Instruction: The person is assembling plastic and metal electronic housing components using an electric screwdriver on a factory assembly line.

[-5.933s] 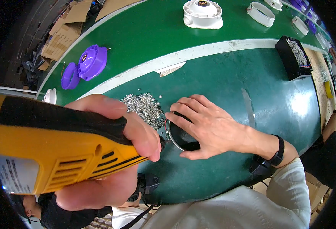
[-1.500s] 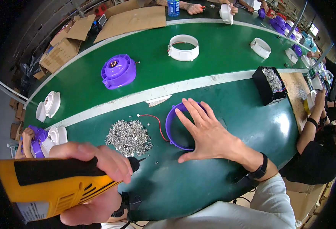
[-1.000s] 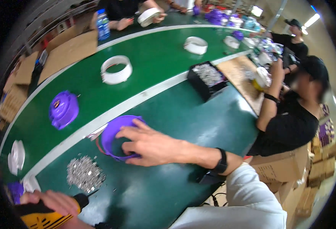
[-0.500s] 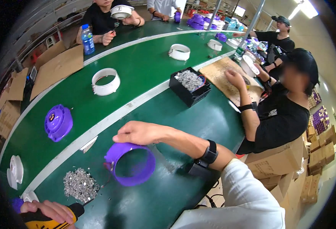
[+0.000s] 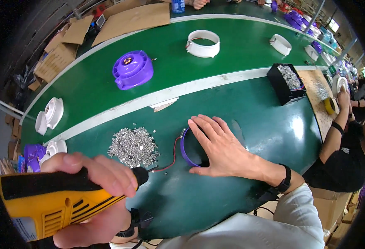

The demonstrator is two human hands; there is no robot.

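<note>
My left hand (image 5: 103, 178) is wrapped round a yellow and black electric screwdriver (image 5: 70, 203), its black nose pointing right. The bit ends close to a red and black wire (image 5: 175, 153), which runs up to a purple plastic ring (image 5: 183, 150) on the table. Flat and spread, my right hand (image 5: 220, 149) rests over the ring, thumb at its near edge and fingertips at its far edge. It hides most of the ring. Left of the ring lies a pile of small silver screws (image 5: 133, 146).
Beyond a white rail (image 5: 149, 101), a green belt (image 5: 91, 99) carries a purple housing (image 5: 133, 70), white rings (image 5: 203, 49) and white parts (image 5: 54, 113). A black box of screws (image 5: 280, 89) stands at right, near a co-worker (image 5: 340, 157). Purple and white parts (image 5: 34, 155) sit at left.
The view has swung left and down. The screwdriver has come up larger into view, still in my left hand. My right hand has gone from closed on the ring's top to spread over it.
</note>
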